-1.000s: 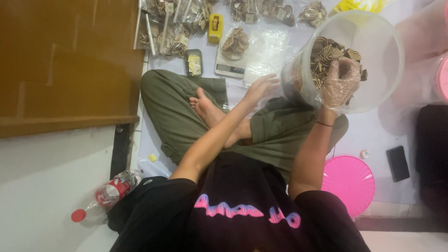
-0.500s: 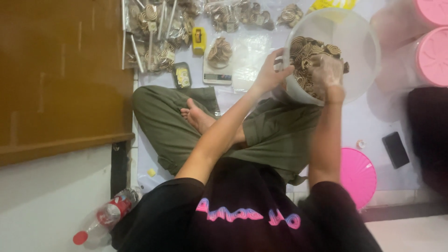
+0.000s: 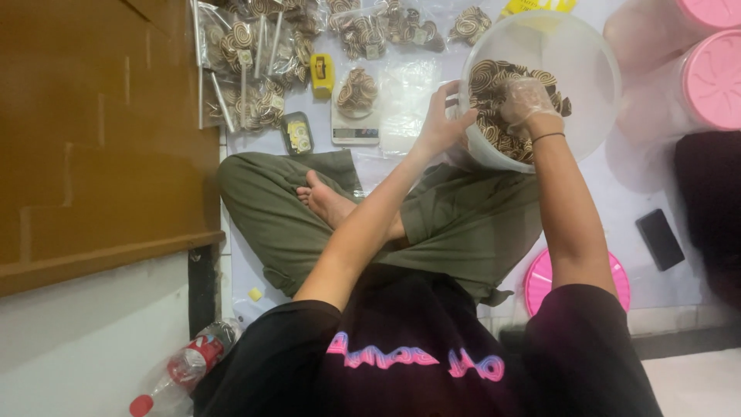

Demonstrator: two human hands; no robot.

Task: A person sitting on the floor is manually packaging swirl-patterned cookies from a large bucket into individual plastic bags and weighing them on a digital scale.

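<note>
The person sits cross-legged on the floor [image 3: 671, 193], seen from above. At the upper right of the frame a big clear tub [image 3: 590, 73] leans toward them, part full of brown spiral cookies [image 3: 494, 81]. The left hand [image 3: 441, 123] grips the tub's near rim, fingers [image 3: 450, 94] curled over the edge. The right hand [image 3: 527, 99], in a thin clear glove, is down inside the tub on the cookies; I cannot tell whether its fingers are clenched on any.

Just left of the tub, at top center, a small white scale [image 3: 355, 127] carries a little heap of cookies. Beside it lies a yellow tool [image 3: 322, 75], and bagged cookies [image 3: 247, 54] crowd the upper left. A pink lid [image 3: 540, 282] lies by the right knee, a black phone [image 3: 660, 239] at the right edge, 2 pink-lidded jars [image 3: 710, 69] in the upper right corner. A plastic bottle [image 3: 181, 371] lies at lower left.
</note>
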